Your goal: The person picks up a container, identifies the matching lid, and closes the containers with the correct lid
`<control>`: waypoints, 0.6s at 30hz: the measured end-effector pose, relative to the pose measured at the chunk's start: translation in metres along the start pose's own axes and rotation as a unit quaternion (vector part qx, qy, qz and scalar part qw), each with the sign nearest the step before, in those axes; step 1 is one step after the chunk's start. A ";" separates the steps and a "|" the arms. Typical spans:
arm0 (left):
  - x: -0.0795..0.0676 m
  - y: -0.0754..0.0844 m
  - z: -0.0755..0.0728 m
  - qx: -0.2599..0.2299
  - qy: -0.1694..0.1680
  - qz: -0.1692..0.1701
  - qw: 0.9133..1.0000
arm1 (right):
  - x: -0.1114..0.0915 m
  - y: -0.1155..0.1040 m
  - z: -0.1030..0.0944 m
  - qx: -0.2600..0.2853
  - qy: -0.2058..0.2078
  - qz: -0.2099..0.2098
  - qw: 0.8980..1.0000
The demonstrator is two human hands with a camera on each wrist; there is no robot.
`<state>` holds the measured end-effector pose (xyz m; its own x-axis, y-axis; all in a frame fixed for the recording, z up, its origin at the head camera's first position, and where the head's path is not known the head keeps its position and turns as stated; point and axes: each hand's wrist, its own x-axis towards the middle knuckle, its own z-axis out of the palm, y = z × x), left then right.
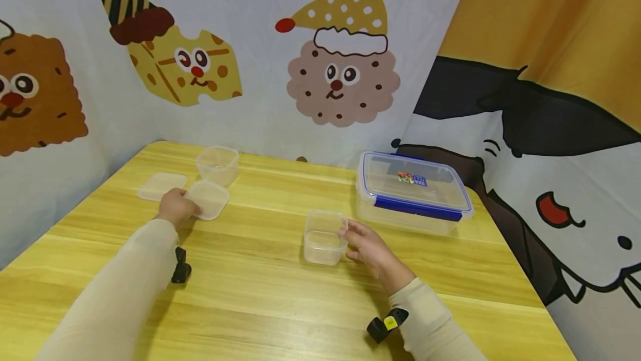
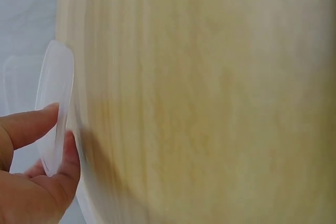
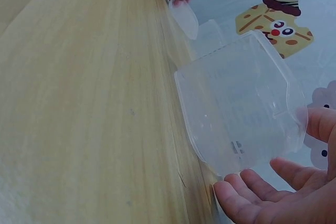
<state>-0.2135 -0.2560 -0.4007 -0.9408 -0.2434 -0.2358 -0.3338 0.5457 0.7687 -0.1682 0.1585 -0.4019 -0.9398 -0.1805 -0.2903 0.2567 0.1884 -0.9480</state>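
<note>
My left hand [image 1: 177, 207] pinches a translucent square lid [image 1: 207, 199] by its near left edge, thumb on one face and fingers on the other. The left wrist view shows that lid [image 2: 55, 98] nearly edge-on between thumb and fingers. At the middle of the table, my right hand [image 1: 368, 245] holds a small clear plastic container [image 1: 324, 247] by its right side. In the right wrist view the thumb is at the rim of this container [image 3: 241, 103] and the other fingers lie along its wall. Its open top shows in the head view.
A second small clear container [image 1: 218, 166] stands behind the held lid. Another translucent lid [image 1: 162, 186] lies left of it on the wooden table [image 1: 260, 305]. At the back right sits a large clear box [image 1: 413, 194] with blue clips. A printed cloth [image 1: 250, 116] hangs behind the table.
</note>
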 end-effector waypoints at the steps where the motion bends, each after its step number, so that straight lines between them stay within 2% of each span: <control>1: 0.001 0.000 0.000 -0.004 -0.002 0.000 1.000 | 0.000 0.000 0.000 0.000 0.000 0.000 1.000; 6: 0.006 0.001 -0.001 -0.042 -0.005 -0.006 0.999 | 0.000 -0.001 -0.001 -0.002 -0.003 -0.001 1.000; 8: 0.007 0.000 0.000 -0.051 0.009 -0.007 0.999 | 0.000 -0.001 -0.002 -0.003 -0.004 -0.002 1.000; 13: 0.003 0.001 0.000 -0.099 0.013 -0.002 0.995 | -0.001 -0.001 -0.004 -0.007 -0.004 0.001 1.000; 14: 0.002 0.001 0.000 -0.111 0.005 -0.001 0.994 | -0.001 -0.001 -0.004 -0.009 -0.004 0.001 1.000; 18: -0.002 0.002 -0.001 -0.123 0.007 0.005 0.992 | -0.003 -0.002 -0.006 -0.014 -0.007 0.002 1.000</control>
<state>-0.2119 -0.2556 -0.3978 -0.9427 -0.2506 -0.2202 -0.2979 0.3357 0.8936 -0.1674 0.1640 -0.3985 -0.9354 -0.1921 -0.2968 0.2545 0.2167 -0.9425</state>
